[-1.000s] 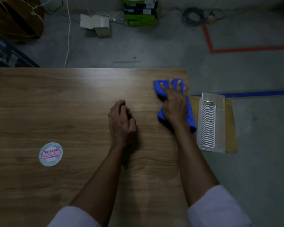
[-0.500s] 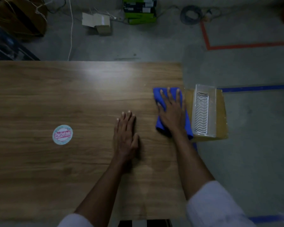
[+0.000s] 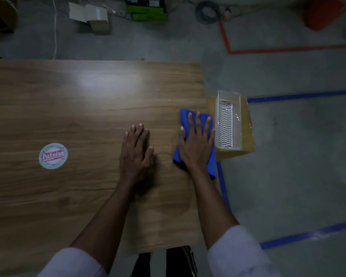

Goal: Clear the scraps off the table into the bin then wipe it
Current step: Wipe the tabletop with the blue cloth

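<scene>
Left hand point(image 3: 137, 151) and right hand point(image 3: 197, 145) seemingly lie flat.

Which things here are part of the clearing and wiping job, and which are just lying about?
In the job: blue cloth, right hand, left hand, table, clear bin.
Lying about: round sticker, green boxes, cable coil, open cardboard box.

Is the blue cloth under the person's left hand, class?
No, the blue cloth lies under the right hand near the right edge of the table, while the left hand rests on bare wood.
</scene>
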Demonstrator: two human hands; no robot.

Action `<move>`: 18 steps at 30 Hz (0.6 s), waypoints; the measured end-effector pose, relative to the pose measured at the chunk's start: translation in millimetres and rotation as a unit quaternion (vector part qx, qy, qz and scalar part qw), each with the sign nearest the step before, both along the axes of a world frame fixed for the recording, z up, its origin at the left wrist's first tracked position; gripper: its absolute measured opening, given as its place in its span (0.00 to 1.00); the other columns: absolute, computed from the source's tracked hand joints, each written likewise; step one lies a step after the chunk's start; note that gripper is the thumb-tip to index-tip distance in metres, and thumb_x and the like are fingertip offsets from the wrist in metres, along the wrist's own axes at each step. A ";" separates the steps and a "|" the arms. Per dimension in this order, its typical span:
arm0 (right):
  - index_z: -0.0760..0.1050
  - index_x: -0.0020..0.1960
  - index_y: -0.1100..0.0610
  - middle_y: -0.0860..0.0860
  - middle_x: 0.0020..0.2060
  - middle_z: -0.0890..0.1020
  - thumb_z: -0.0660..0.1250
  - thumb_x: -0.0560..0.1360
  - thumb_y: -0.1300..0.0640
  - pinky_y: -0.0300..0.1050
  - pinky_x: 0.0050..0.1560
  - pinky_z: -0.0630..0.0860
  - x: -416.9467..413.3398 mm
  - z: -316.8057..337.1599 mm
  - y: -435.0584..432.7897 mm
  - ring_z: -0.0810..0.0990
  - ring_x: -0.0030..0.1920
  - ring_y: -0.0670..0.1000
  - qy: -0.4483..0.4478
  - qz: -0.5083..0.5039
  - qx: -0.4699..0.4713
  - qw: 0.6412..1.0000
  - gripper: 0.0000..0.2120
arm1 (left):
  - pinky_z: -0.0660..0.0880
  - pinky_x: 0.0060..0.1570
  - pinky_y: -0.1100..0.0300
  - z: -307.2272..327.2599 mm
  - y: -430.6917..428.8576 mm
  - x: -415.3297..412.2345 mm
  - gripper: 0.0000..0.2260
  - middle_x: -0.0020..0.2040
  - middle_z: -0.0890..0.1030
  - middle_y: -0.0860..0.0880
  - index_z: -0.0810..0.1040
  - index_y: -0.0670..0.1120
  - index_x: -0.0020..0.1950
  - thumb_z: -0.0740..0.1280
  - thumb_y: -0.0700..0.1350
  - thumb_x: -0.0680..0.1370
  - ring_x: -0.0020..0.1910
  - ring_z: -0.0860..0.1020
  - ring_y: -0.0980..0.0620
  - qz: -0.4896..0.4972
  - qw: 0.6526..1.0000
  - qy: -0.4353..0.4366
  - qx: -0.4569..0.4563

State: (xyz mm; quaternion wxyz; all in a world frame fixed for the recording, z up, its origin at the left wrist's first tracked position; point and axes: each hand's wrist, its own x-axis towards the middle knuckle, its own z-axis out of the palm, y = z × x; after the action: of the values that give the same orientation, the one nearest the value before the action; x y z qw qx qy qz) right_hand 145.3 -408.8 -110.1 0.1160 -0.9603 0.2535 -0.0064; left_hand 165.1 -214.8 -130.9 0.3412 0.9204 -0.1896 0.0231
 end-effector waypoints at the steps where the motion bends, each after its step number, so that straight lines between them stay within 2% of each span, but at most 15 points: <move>1: 0.49 0.84 0.48 0.47 0.83 0.51 0.45 0.84 0.39 0.62 0.80 0.47 15.4 -2.2 5.2 0.43 0.83 0.57 -0.003 -0.006 0.006 1.000 0.31 | 0.54 0.80 0.45 -2.4 0.0 -0.2 0.26 0.79 0.67 0.42 0.71 0.39 0.76 0.59 0.52 0.81 0.80 0.61 0.43 0.006 1.000 -0.003 -0.010; 4: 0.51 0.84 0.48 0.47 0.83 0.52 0.49 0.83 0.40 0.59 0.81 0.47 23.4 -4.0 35.3 0.44 0.83 0.57 -0.013 0.063 0.007 0.998 0.31 | 0.54 0.80 0.46 -2.2 -4.3 -4.2 0.27 0.78 0.69 0.41 0.72 0.38 0.75 0.60 0.53 0.81 0.80 0.63 0.42 0.025 0.999 -0.014 -0.017; 6: 0.50 0.84 0.47 0.47 0.83 0.51 0.51 0.83 0.42 0.59 0.81 0.49 -11.0 2.9 54.8 0.43 0.83 0.56 -0.010 0.163 0.009 0.987 0.30 | 0.54 0.80 0.46 0.6 -3.4 -4.5 0.27 0.77 0.69 0.41 0.72 0.38 0.75 0.60 0.53 0.81 0.79 0.63 0.42 0.025 0.999 -0.006 -0.024; 8: 0.50 0.84 0.45 0.45 0.83 0.50 0.52 0.84 0.43 0.58 0.81 0.49 -63.7 7.6 52.1 0.42 0.83 0.54 -0.001 0.210 0.019 0.978 0.30 | 0.55 0.80 0.44 3.7 0.8 -8.4 0.26 0.78 0.69 0.41 0.73 0.38 0.74 0.60 0.53 0.81 0.79 0.63 0.42 0.015 1.000 0.010 -0.021; 12: 0.50 0.84 0.45 0.44 0.83 0.50 0.51 0.84 0.40 0.59 0.81 0.52 -130.4 6.8 12.5 0.42 0.83 0.54 0.033 0.074 0.016 0.997 0.30 | 0.52 0.80 0.44 10.0 17.7 -34.5 0.27 0.81 0.64 0.42 0.68 0.40 0.78 0.60 0.51 0.80 0.82 0.58 0.44 -0.020 0.999 0.006 0.044; 15: 0.51 0.84 0.46 0.45 0.83 0.51 0.49 0.84 0.38 0.60 0.80 0.51 -92.1 7.8 17.1 0.42 0.83 0.55 0.035 -0.010 0.017 0.999 0.31 | 0.51 0.81 0.44 11.2 23.5 -63.8 0.30 0.82 0.60 0.43 0.64 0.42 0.80 0.59 0.51 0.79 0.83 0.54 0.45 -0.023 0.994 -0.014 0.103; 18: 0.51 0.83 0.45 0.45 0.83 0.51 0.53 0.81 0.38 0.58 0.81 0.46 -32.3 7.1 49.2 0.41 0.83 0.55 0.033 -0.033 0.063 0.997 0.33 | 0.50 0.81 0.44 6.2 27.0 -78.1 0.30 0.82 0.61 0.43 0.65 0.42 0.80 0.59 0.50 0.78 0.83 0.55 0.46 -0.009 0.996 -0.011 0.093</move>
State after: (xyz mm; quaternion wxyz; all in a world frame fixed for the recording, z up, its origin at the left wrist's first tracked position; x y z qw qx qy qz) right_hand 113.0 -359.6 -103.0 0.1680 -0.9419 0.2884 0.0375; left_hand 87.0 -187.7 -124.7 0.2519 0.9462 -0.2028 0.0126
